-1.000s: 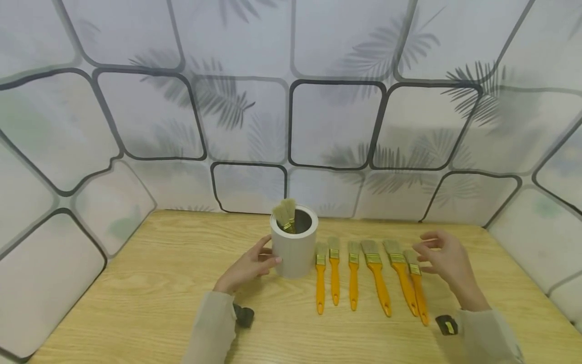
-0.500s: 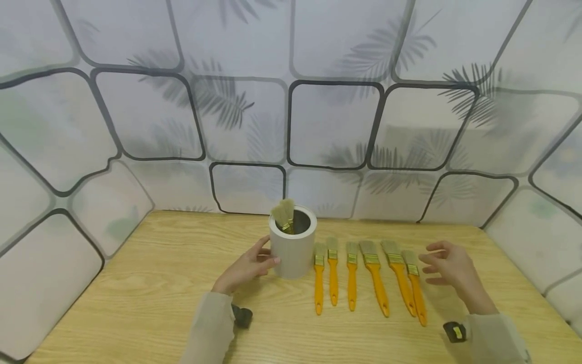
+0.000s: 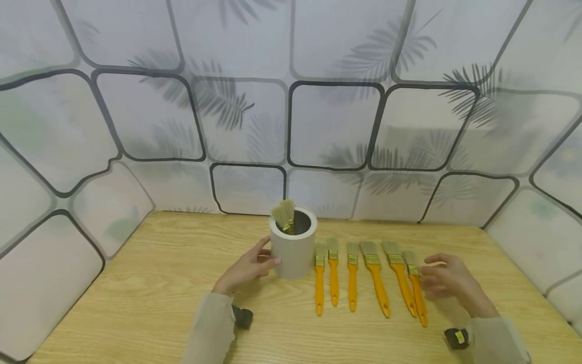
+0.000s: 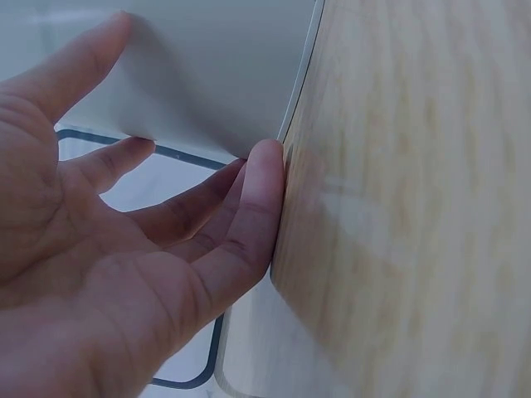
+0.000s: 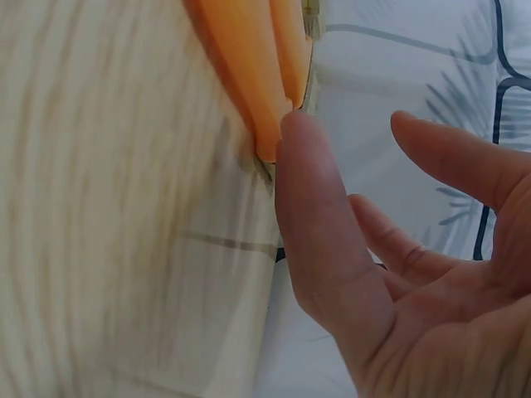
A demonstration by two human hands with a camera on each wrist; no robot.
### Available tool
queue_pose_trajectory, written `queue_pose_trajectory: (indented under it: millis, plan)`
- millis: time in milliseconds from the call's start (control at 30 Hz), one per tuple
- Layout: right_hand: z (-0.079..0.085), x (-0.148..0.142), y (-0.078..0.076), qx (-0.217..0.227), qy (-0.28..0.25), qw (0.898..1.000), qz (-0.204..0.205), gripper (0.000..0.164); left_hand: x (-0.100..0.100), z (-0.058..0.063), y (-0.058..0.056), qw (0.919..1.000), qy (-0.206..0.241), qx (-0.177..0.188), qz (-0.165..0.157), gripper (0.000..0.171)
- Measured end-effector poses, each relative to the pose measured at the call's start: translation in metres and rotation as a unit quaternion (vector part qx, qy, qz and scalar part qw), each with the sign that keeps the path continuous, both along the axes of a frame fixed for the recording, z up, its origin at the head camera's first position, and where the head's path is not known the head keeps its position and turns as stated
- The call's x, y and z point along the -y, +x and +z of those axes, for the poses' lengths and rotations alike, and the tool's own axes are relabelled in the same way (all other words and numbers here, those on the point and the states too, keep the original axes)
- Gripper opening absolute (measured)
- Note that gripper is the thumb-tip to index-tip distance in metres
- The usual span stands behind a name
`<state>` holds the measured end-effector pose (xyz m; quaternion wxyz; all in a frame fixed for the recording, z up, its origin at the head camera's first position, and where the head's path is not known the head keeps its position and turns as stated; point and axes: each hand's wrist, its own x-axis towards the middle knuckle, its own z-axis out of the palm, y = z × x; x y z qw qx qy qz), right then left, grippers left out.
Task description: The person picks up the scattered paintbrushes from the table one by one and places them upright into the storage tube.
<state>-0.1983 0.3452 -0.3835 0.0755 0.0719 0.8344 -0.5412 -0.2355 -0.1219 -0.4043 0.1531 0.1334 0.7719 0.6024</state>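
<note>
In the head view a white cylindrical can [image 3: 293, 255] stands upright with two paintbrushes [image 3: 284, 215] in it, bristles up. My left hand [image 3: 245, 270] rests its spread fingertips against the can's left side; the left wrist view shows them at the can's wall [image 4: 199, 75]. Several flat paintbrushes with orange handles lie in a row right of the can, bristles away from me. Beside the rightmost paintbrush [image 3: 417, 290] is my right hand [image 3: 450, 278], fingers loosely bent and holding nothing. Its fingertips are close to the orange handle [image 5: 241, 66]; I cannot tell whether they touch.
The wooden table [image 3: 150, 283] meets a patterned wall [image 3: 245, 187] at the back, with more wall at both sides. A wider paintbrush [image 3: 402, 283] lies very close to the rightmost one. Another wide paintbrush [image 3: 377, 283] is left of it.
My right hand draws slightly away to the right of the brushes, then lowers toward the table beside the rightmost paintbrush. The left hand and can stay in place.
</note>
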Motion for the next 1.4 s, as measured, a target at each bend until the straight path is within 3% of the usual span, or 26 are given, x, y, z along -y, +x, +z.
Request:
queue_pose_trajectory:
  millis: [800,1167,1400]
  plan:
    - [-0.009,0.013,-0.004,0.034,0.096,0.994,0.047,0.072,0.0,-0.004,-0.004,0.9999,-0.009,0.003,0.007,0.078]
    - [-0.01,0.018,-0.003,0.003,0.158,0.986,0.053,0.07,0.0,-0.003,-0.004,0.9998,-0.006,0.012,0.012,0.079]
    - [-0.009,0.015,-0.004,-0.009,0.14,0.989,0.04,0.073,-0.001,-0.003,-0.003,0.9998,-0.006,0.012,0.014,0.08]
